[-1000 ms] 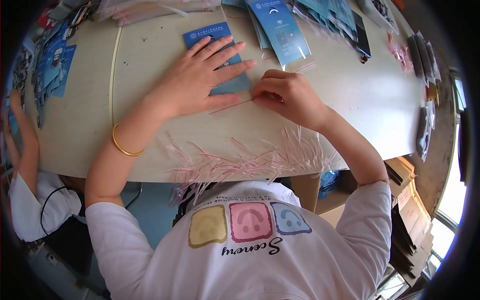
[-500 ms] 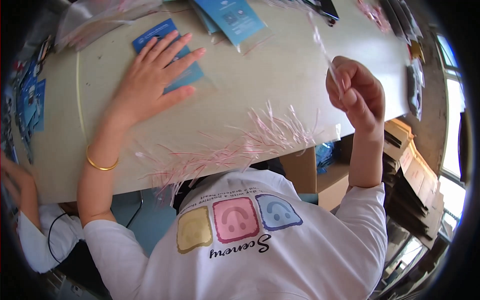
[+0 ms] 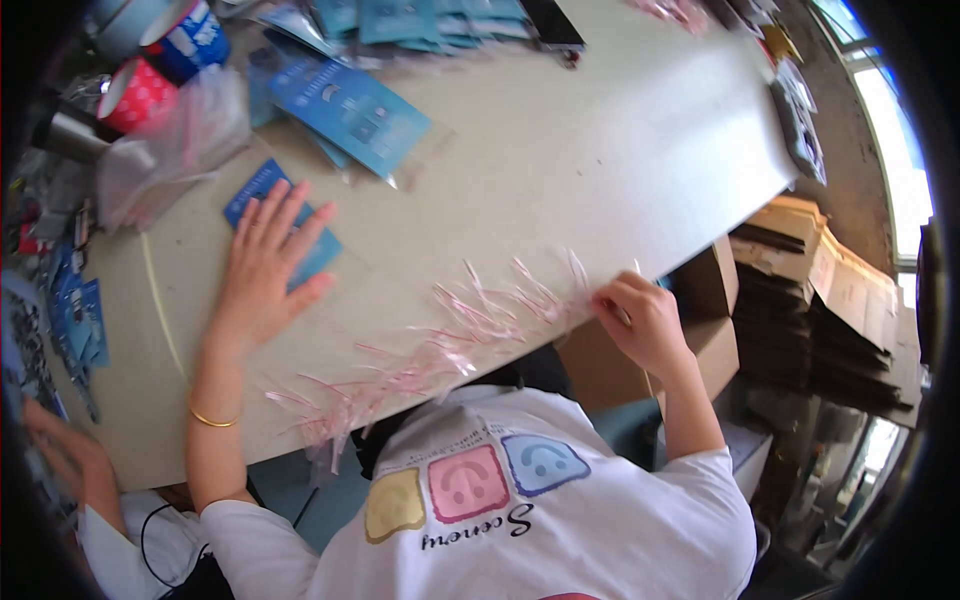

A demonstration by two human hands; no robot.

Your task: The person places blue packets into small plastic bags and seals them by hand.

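Under the spread left hand (image 3: 257,285) lies a two-tone blue card (image 3: 319,254); the right hand (image 3: 643,318) curls, its hold unclear.

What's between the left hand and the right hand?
Head view: from the left hand, pale tabletop, then thin pink-and-white strips strewn along the near edge, ending by the right hand.

Head-worn fisheye view, looking down, hands (image 3: 254,288) and tabletop (image 3: 530,160) near

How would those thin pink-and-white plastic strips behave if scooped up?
The thin pink-and-white plastic strips are probably very light, being narrow. They look slightly springy, since several ends stick up, and may tangle, lying crisscrossed.
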